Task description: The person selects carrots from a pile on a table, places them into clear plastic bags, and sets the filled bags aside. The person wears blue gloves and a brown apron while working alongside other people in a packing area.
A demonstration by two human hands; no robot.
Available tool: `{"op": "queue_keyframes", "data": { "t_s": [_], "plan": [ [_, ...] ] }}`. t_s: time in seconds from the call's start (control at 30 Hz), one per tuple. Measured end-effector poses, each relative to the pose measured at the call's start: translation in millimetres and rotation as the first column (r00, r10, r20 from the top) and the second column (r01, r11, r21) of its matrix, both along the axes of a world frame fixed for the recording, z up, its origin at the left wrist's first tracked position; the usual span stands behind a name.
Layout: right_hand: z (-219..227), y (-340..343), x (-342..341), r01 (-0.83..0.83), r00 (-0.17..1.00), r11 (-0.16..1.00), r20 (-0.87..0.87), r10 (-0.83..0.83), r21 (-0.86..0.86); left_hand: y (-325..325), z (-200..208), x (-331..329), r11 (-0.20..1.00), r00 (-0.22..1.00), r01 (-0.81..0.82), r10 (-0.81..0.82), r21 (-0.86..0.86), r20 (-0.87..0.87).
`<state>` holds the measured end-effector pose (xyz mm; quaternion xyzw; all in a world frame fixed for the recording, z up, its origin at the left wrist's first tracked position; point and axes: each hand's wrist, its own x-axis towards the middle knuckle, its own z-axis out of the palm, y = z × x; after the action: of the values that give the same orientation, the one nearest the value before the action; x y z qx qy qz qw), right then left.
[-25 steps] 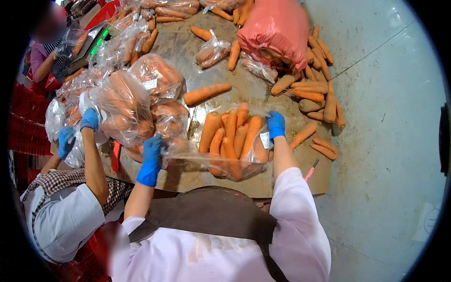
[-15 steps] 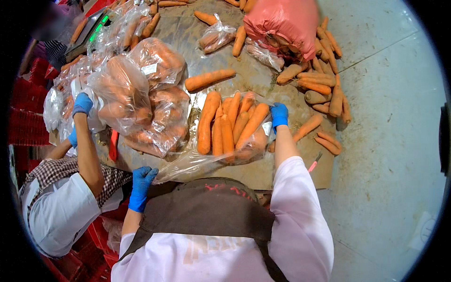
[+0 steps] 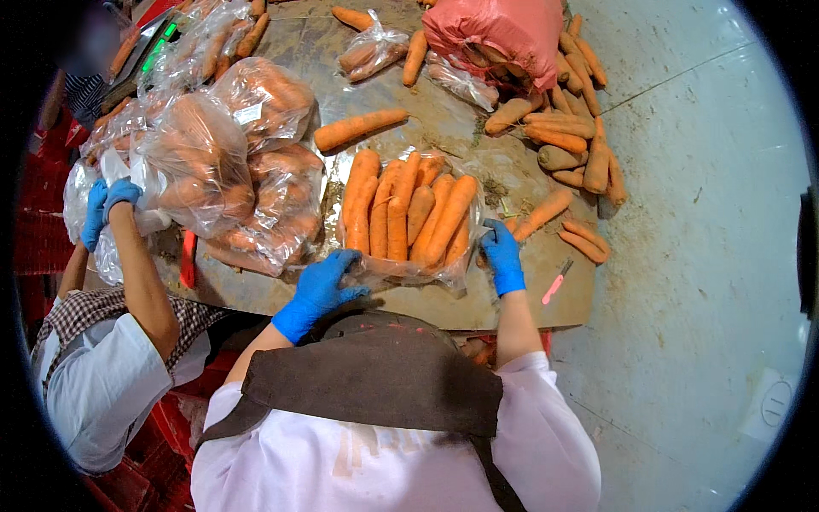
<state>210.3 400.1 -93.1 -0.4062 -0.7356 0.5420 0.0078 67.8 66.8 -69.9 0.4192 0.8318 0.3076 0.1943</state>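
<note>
A clear plastic bag [image 3: 456, 277] lies on the worktable in front of me, with several orange carrots [image 3: 397, 209] side by side in it. At its near left corner, my left hand [image 3: 320, 294] in a blue glove has its thumb and fingers apart, touching or just beside the plastic. My right hand [image 3: 503, 258], also gloved in blue, is at the bag's right side with its fingers spread; whether it touches the film I cannot tell. One loose carrot [image 3: 360, 130] lies beyond the bag.
Filled carrot bags [image 3: 200, 162] are piled at left, where a co-worker's gloved hands [image 3: 111, 205] hold white plastic. A red sack [image 3: 499, 38] and loose carrots [image 3: 589, 128] lie at the far right. A pink-handled knife [image 3: 557, 283] and a red tool [image 3: 188, 258] rest near the table edge.
My left hand has let go of the stretched bag edge and moved right, up to the bag. The bag's loose end is drawn in close to the carrots. My right hand has come nearer.
</note>
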Motion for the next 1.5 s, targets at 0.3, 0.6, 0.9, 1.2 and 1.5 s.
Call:
{"op": "queue_keyframes", "data": {
  "t_s": [0.3,0.6,0.9,1.2,1.5],
  "plan": [
    [-15,-113,14,-0.006,0.961,0.820,-0.224,0.163,0.572,22,9,5,0.995,0.959,0.098,-0.101,-0.022,-0.266],
    [-32,-82,-32,-0.071,0.969,0.724,-0.125,0.213,0.686,65,-13,-51,1.000,0.959,-0.008,0.002,-0.019,-0.282],
    [-15,-5,-46,-0.254,0.953,0.574,0.101,0.285,0.779,60,-14,-63,0.999,0.963,-0.036,0.042,0.029,-0.265],
    [3,-30,-99,-0.006,0.985,0.761,-0.126,0.115,0.649,13,-30,-2,0.990,0.987,0.029,-0.051,-0.137,-0.156],
    [40,-49,-45,-0.172,0.739,0.478,-0.433,-0.516,-0.862,-16,-50,-19,0.925,0.966,-0.225,0.170,0.307,0.197]
  ]
}}
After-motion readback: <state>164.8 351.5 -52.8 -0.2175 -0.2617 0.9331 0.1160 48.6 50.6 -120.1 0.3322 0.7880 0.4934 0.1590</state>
